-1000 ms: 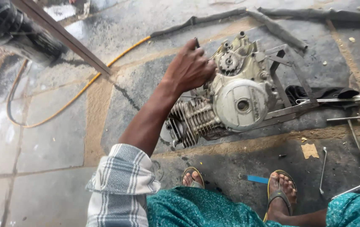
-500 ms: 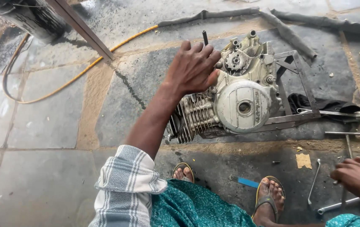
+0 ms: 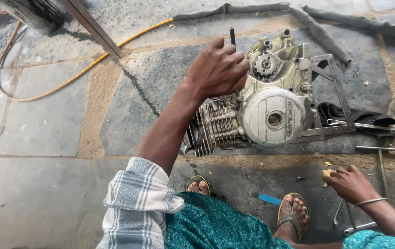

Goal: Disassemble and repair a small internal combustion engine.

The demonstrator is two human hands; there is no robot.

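Observation:
A grey motorcycle engine (image 3: 271, 110) with cooling fins lies on a metal frame (image 3: 331, 92) on the stone floor. My left hand (image 3: 218, 69) is closed around a thin black rod (image 3: 232, 36) that sticks up at the engine's top left. My right hand (image 3: 352, 184) hovers low at the right, fingers loosely spread, just above the floor near a small yellowish scrap (image 3: 329, 173) and several metal tools (image 3: 382, 161). It holds nothing that I can see.
A yellow hose (image 3: 77, 74) curves across the floor at the left. A dark strip (image 3: 317, 27) runs along the back. A black cloth (image 3: 345, 113) and wrench (image 3: 363, 124) lie right of the engine. My sandalled feet (image 3: 294, 214) stand by a blue piece (image 3: 270, 199).
My left hand has closed on the black rod beside the engine. My right hand has come further into view and reached left toward the scrap on the floor. The view shifted slightly.

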